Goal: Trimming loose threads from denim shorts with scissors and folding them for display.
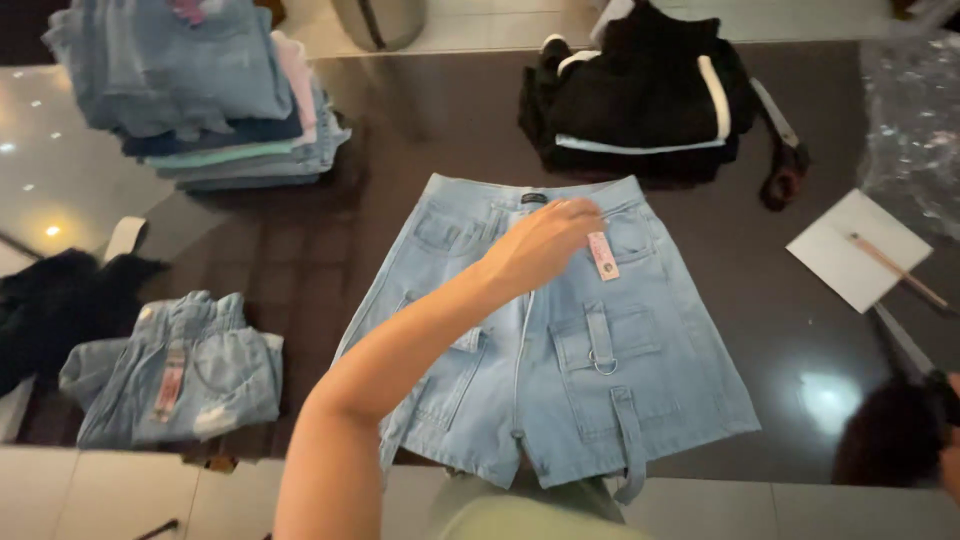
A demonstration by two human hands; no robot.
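Denim shorts (560, 370) lie flat mid-table (800, 330), soft and light, probably best gripped at the waistband. The left hand (540, 243) rests there, fingers loose beside the pink tag (603, 256); the right hand is out of view.

One head camera looks steeply down, fairly near, at the table (300, 250).

Dark glossy table (300, 250) w/ ceiling-light reflections; pale tiled floor (60, 170) beyond its left edge, metal bin (380, 20) past far edge.
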